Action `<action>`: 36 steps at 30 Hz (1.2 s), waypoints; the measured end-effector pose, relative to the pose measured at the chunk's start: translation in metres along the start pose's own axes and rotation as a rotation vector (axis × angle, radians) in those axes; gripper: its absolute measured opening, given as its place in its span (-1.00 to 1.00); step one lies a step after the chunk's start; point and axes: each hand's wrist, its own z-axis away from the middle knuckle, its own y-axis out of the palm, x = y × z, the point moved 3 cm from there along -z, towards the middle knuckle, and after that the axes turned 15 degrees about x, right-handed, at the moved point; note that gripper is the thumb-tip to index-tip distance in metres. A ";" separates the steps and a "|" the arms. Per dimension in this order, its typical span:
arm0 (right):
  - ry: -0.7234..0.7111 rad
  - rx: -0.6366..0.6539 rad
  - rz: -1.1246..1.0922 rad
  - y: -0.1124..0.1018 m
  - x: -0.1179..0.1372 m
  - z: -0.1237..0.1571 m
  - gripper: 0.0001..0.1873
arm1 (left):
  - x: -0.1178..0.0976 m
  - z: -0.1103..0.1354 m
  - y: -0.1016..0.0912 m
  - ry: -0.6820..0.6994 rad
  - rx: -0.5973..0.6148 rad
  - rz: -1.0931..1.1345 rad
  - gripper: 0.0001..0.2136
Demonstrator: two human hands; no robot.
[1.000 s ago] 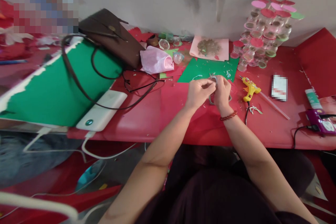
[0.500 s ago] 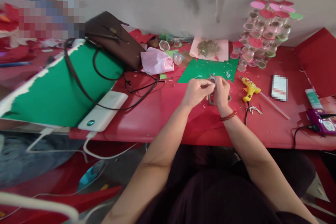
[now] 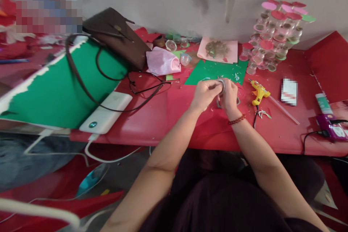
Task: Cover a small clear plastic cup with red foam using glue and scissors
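Holds a small, greyish ring above the middle of the table, by the near edge of the green sheet. Looks light and thin, probably a little springy, likely easy to dent under a hard squeeze and not very slippery. Too small and too covered to tell paper from plastic. Best to take hold by the rim, with fingertips on opposite sides, and to press gently.

Pinches the ring's left side with the left hand, thumb and forefinger almost together. Meets the other side with the right hand, fingers bent inward; cannot tell whether pinching the ring or only bracing against it. Just below the right hand, shows grey loops, perhaps scissor handles, partly covered; cannot tell whether held or resting on the red sheet. Toward the table's right edge, lies apart: the glue gun.
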 end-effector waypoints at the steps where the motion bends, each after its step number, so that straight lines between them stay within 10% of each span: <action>1: 0.035 -0.023 -0.047 0.000 -0.001 -0.002 -0.71 | 0.000 0.000 0.000 0.011 -0.005 -0.005 -0.81; 12: 0.298 0.049 -0.240 -0.004 -0.002 -0.010 -0.60 | 0.014 -0.005 -0.044 0.066 -0.512 -0.045 -0.84; 36: 0.362 -0.052 -0.630 -0.003 0.002 -0.015 -0.65 | 0.021 -0.011 -0.033 -0.160 -0.321 0.095 -0.83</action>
